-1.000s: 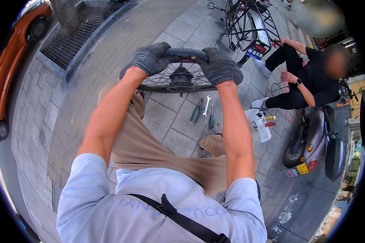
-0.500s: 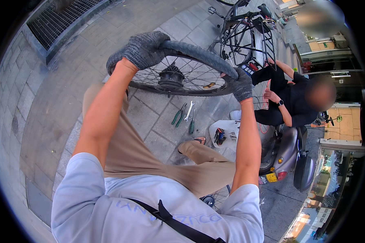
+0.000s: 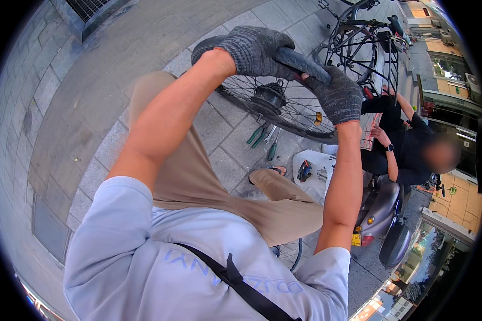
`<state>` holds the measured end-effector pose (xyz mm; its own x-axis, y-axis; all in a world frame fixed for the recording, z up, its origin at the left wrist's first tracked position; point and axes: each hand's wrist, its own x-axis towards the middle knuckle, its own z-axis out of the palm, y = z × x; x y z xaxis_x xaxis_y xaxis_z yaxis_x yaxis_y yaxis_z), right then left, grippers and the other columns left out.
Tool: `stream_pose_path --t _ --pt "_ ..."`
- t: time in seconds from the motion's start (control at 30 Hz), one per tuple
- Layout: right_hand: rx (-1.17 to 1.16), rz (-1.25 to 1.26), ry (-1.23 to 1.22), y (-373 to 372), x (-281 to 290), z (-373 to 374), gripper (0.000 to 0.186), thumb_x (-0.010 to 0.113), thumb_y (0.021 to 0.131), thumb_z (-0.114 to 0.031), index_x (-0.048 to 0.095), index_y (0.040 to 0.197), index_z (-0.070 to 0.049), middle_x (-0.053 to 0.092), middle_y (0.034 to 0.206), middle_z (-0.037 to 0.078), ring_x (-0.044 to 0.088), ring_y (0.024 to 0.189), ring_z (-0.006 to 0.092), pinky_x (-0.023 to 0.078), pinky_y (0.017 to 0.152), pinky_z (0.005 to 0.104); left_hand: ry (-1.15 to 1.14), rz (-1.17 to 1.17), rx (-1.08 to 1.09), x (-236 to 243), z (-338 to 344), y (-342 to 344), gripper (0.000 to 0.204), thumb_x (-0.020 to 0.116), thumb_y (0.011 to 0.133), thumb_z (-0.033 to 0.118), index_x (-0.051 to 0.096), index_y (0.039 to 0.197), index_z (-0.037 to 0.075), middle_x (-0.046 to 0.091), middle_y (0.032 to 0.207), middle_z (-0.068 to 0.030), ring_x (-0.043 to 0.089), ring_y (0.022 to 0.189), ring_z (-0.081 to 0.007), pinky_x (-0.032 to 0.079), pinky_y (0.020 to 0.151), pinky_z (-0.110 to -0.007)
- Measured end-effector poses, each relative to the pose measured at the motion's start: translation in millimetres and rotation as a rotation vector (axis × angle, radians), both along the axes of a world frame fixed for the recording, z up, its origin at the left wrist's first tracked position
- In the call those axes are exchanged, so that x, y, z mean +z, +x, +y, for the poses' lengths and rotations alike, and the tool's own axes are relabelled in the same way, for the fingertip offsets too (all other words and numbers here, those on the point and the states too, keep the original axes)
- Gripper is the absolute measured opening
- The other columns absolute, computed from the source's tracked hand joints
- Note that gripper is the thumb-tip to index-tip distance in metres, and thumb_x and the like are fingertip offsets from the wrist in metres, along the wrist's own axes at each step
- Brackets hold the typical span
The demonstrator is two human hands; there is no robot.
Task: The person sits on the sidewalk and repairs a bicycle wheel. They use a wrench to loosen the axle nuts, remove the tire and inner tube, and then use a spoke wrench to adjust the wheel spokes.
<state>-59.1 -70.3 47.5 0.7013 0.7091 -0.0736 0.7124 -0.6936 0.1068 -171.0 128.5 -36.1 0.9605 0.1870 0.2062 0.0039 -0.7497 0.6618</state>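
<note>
Both my hands wear dark grey knitted gloves with orange cuffs. Between them a black bicycle tyre [image 3: 303, 64] shows, on a spoked wheel [image 3: 292, 107] with a thick black hub [image 3: 268, 98]. My left hand [image 3: 258, 51] wraps over the tyre's upper left side. Close by on the right, my right hand [image 3: 338, 97] grips the same tyre, its thumb along the upper edge. Most of the fingers are hidden behind the tyre. An orange reflector [image 3: 318, 118] sits among the spokes near my right hand.
On the paving below the wheel lie green-handled pliers [image 3: 256, 135], a wrench [image 3: 271, 133] and a green screwdriver [image 3: 273, 151]. A white tray [image 3: 301, 181] holds small tools. To the right, a person in black [image 3: 412, 144] sits near a scooter [image 3: 383, 216]. A bicycle frame [image 3: 353, 48] stands beyond.
My left hand has moved right along the tyre, so the gap between my hands is much smaller. The wheel is tilted differently. The whole view has shifted somewhat.
</note>
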Motion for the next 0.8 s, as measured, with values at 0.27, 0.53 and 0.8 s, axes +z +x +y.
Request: stream_pose_path --t 0.27,0.53,0.8 --pt "0.079 0.374 0.39 40 -30 -116 0.077 0.088 0.078 -0.043 0.055 0.136 -0.002 0.067 0.121 0.02 0.068 0.108 0.0269 0.053 0.096 0.0378 0.011 -0.01 0.027 -19 28 -19 0.059 0.079 0.079 0.056 0.07 0.116 0.011 0.072 0.111 -0.0149 0.068 0.105 -0.035 0.054 0.092 -0.042" --pt "-0.116 0.168 0.612 51 -47 -124 0.052 0.085 0.08 -0.049 0.073 0.1 -0.002 0.072 0.079 0.012 0.071 0.075 0.0217 0.054 0.074 0.0365 0.059 -0.165 0.113 -27 28 -13 0.056 0.083 0.078 0.051 0.07 0.115 0.01 0.073 0.106 -0.0138 0.071 0.1 -0.0319 0.056 0.089 -0.039" --pt "0.114 -0.105 0.13 -23 20 -1 0.061 0.079 0.079 -0.062 0.074 0.11 -0.009 0.075 0.09 0.014 0.074 0.087 0.0329 0.057 0.08 0.0395 0.066 -0.153 -0.004 20 26 -39 0.06 0.082 0.076 0.047 0.069 0.12 0.008 0.07 0.112 -0.0184 0.066 0.105 -0.038 0.052 0.093 -0.046"
